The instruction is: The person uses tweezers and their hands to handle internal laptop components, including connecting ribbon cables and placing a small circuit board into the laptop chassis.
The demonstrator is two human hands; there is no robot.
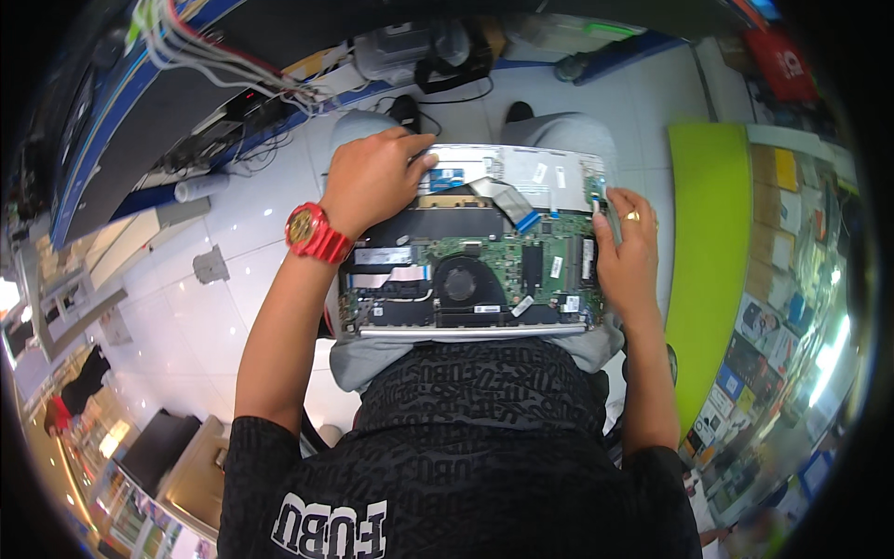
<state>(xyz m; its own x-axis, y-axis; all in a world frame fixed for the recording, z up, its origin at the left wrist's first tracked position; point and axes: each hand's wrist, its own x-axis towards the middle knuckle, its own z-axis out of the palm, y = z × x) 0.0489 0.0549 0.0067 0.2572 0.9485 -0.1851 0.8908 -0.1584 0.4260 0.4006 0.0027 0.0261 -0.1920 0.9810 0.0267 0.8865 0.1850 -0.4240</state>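
Note:
An opened laptop (pixel 545 252) lies across my lap, its insides facing up. It shows a green circuit board (pixel 503 256), a round black fan (pixel 461 281) and a silver metal panel (pixel 549 168) along the far side. A white ribbon cable (pixel 509 200) with a blue end slants over the panel's near edge. My left hand (pixel 380 177) grips the laptop's far left corner, thumb on top and fingers at the edge; a red watch is on that wrist. My right hand (pixel 629 244) closes around the right edge, thumb beside the board, fingers along the side.
A lime-green panel (pixel 708 270) stands at the right, beside a display case (pixel 773 326) with boxes. On the left is a dark desk (pixel 140 140) with hanging white cables (pixel 219 61). A grey scrap (pixel 210 265) lies on the white tiled floor (pixel 177 326).

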